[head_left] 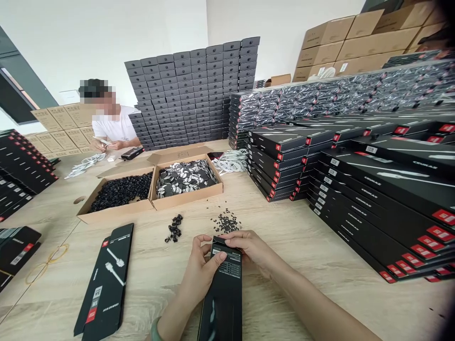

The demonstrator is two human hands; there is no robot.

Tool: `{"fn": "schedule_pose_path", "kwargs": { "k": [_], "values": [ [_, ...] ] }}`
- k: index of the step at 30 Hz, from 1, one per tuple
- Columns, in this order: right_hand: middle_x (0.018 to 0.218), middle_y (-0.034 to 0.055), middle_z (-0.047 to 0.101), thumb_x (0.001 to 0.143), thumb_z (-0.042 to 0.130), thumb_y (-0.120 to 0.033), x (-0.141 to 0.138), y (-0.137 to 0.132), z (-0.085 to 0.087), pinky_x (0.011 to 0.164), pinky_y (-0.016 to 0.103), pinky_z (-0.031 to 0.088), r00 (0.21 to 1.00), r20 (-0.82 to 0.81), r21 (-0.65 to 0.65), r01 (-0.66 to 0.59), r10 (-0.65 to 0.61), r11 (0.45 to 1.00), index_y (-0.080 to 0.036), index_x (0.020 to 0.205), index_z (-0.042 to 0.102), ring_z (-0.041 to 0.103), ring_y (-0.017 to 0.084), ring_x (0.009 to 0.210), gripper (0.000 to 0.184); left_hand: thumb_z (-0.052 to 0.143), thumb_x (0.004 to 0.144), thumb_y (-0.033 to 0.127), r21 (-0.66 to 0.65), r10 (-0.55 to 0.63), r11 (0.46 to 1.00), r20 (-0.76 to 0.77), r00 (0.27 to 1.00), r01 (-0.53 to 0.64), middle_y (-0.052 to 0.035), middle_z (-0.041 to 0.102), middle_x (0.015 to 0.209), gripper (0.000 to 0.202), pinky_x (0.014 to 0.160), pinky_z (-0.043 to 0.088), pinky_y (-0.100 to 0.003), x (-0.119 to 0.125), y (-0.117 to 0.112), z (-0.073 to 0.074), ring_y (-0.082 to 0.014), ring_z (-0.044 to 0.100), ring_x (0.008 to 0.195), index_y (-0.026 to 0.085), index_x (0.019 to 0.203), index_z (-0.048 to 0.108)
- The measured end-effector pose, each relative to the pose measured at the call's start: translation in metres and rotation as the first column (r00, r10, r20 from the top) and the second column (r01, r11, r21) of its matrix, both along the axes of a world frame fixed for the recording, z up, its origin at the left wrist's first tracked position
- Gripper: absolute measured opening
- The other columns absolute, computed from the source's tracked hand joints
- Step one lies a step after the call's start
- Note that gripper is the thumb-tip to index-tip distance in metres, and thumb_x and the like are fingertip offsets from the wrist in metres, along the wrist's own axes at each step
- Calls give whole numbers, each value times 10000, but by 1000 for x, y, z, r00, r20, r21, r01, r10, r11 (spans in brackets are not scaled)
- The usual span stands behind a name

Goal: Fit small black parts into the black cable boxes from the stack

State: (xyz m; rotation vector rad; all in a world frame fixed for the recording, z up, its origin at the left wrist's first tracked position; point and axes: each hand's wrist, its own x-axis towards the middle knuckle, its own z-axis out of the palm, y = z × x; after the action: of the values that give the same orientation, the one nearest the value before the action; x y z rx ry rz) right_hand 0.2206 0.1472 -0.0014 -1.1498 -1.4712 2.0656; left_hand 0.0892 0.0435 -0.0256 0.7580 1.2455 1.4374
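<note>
A long black cardboard box (223, 298) with white print lies at the bottom middle, its far end between my hands. My left hand (202, 270) grips the box from the left, thumb on its upper face. At the far end, the fingers of my right hand (250, 248) close on the end flap. Just beyond the box is a scatter of tiny black pieces (226, 221). Small black plastic clips (174, 228) form a loose pile to their left. A flat black cable box (104, 282), printed with a white cable, rests left of my hands.
Two open cartons hold black clips (122, 192) and black-and-white labels (186, 180). Stacked black boxes (366, 213) fill the right side. White cables (231, 161) lie behind the cartons. A co-worker (115, 125) sits across the table. Yellow rubber bands (46, 265) lie at left.
</note>
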Motion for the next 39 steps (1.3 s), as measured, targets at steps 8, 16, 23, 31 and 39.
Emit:
{"fn": "schedule_pose_path", "kwargs": {
  "k": [8,16,23,31,39],
  "values": [
    [931,52,761,720,595,-279,-5,-5,-2,927,422,427,1000,-2,312,-22,24,950,-203,853,791,633,285,970,249,672,791,445,6,68,998,-12,998,-68,-17,659,844,417,633,448,-255,-3,2,-2,-136,604,712,231,1019,396],
    [1150,47,677,763,578,-209,-3,-18,8,940,397,438,983,-4,412,-163,181,896,-234,1095,682,578,274,1102,349,672,772,489,31,107,994,-10,994,-107,21,636,710,410,546,393,-211,-9,6,2,-110,542,601,215,1033,513],
    [860,2,642,754,713,-445,-9,-18,-4,705,303,457,987,-148,298,-20,67,954,-227,948,520,584,177,772,350,662,765,519,35,205,978,-15,979,-204,7,647,771,384,597,451,-237,-15,7,5,-128,579,646,206,961,557],
    [754,-22,556,840,614,-461,-10,-24,-2,667,282,390,994,-95,445,2,45,895,-228,911,536,516,171,733,256,666,753,534,34,221,975,-15,975,-220,15,615,736,395,598,439,-232,-14,8,2,-120,547,638,198,932,561],
    [757,-14,530,906,501,-478,-8,-25,-5,685,294,385,999,23,586,-45,39,809,-233,851,534,496,182,751,253,658,762,533,28,236,972,-74,969,-235,20,571,722,359,610,422,-220,-12,6,4,-120,505,662,188,852,616]
  ]
}}
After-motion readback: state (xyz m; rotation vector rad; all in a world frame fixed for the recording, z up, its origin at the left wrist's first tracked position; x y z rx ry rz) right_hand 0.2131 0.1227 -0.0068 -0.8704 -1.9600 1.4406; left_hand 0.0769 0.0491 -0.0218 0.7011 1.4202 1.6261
